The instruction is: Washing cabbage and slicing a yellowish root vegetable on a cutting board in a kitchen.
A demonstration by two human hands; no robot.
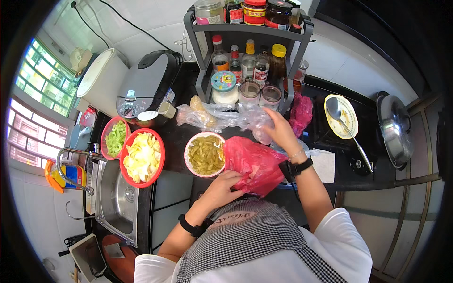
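Note:
My left hand (pixel 223 189) grips the near left edge of a crumpled red plastic bag (pixel 253 162) at the counter's front. What the bag contains is hidden. Beyond it, my right hand (pixel 283 131) has its thumb and fingers around the right end of a clear plastic bag (pixel 249 118). Toward that bag's left end shows a tan, knobbly piece that looks like ginger root (pixel 202 112). Touching the red bag's left side is a bowl (pixel 187 164) of olive-green cut vegetable pieces (pixel 206 154).
Left are a red basin (pixel 162 159) of cut cabbage, a pink basin (pixel 103 143) of green slices, and a sink (pixel 118 208). A rice cooker (pixel 148 81) and a condiment rack (pixel 201 56) stand behind. Right are a plate (pixel 348 109) with a metal spoon (pixel 354 141) and a lidded pan (pixel 396 131).

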